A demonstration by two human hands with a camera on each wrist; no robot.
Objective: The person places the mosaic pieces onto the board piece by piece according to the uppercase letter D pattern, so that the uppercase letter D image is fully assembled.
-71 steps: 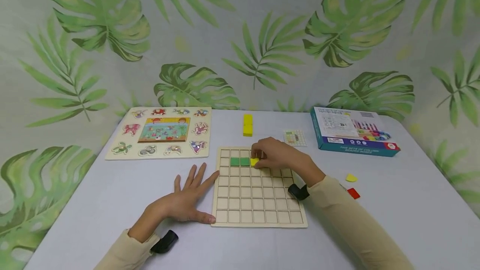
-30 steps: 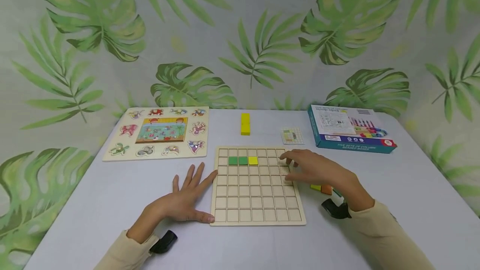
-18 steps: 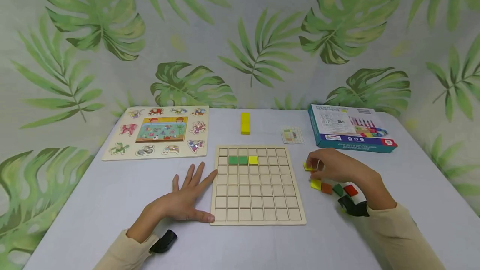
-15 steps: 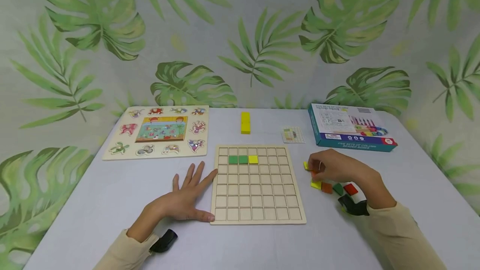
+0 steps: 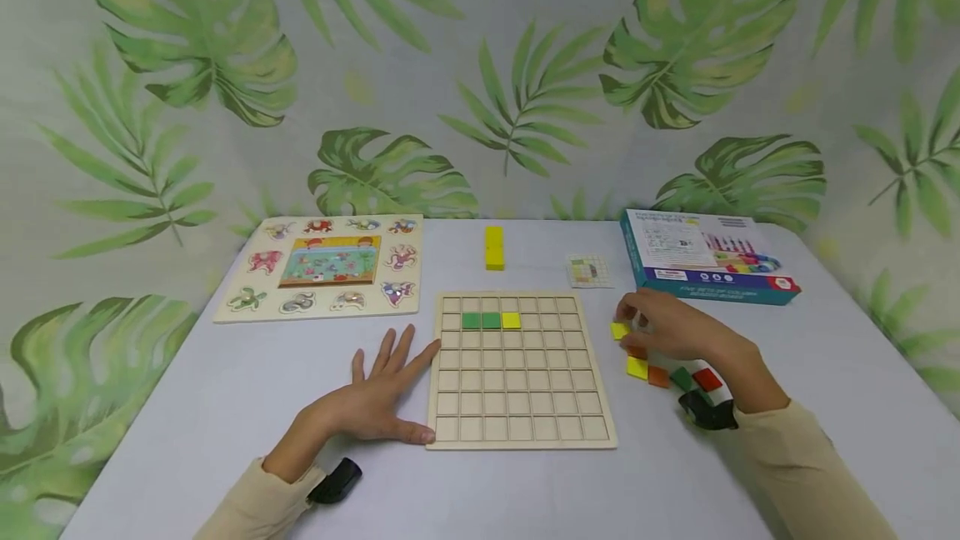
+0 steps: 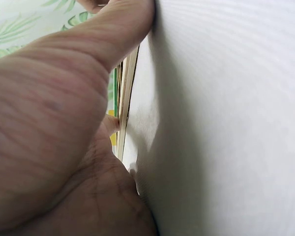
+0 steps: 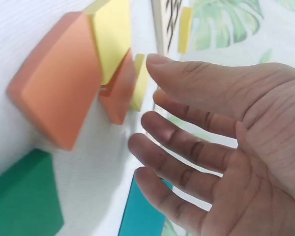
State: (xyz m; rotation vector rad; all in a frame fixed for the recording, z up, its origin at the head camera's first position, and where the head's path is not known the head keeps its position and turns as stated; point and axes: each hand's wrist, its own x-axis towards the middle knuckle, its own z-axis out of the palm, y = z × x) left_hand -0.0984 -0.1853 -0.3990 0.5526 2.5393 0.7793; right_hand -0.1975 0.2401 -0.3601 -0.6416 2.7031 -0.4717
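A wooden grid board [image 5: 525, 402] lies mid-table with two green tiles [image 5: 480, 321] and a yellow tile [image 5: 511, 321] side by side in its second row. My left hand [image 5: 375, 398] is spread flat, with the thumb and a fingertip touching the board's left edge. To the right of the board, my right hand [image 5: 675, 327] hovers over loose tiles, thumb and fingers parted around a yellow tile [image 5: 619, 331]. In the right wrist view the fingers are loosely bent, with nothing between them. An orange tile [image 5: 637, 352] is partly under the thumb.
Nearer lie another yellow tile [image 5: 637, 368], an orange tile [image 5: 658, 377], a green piece [image 5: 682, 378] and a red tile [image 5: 707, 379]. Behind are a sea-animal puzzle [image 5: 255, 300], yellow blocks [image 5: 494, 248], a small pattern card [image 5: 589, 271] and a teal box [image 5: 720, 292].
My right hand has let go of the yellow tile in the board's second row and moved right to the loose tiles. The left hand has stayed at the board's edge.
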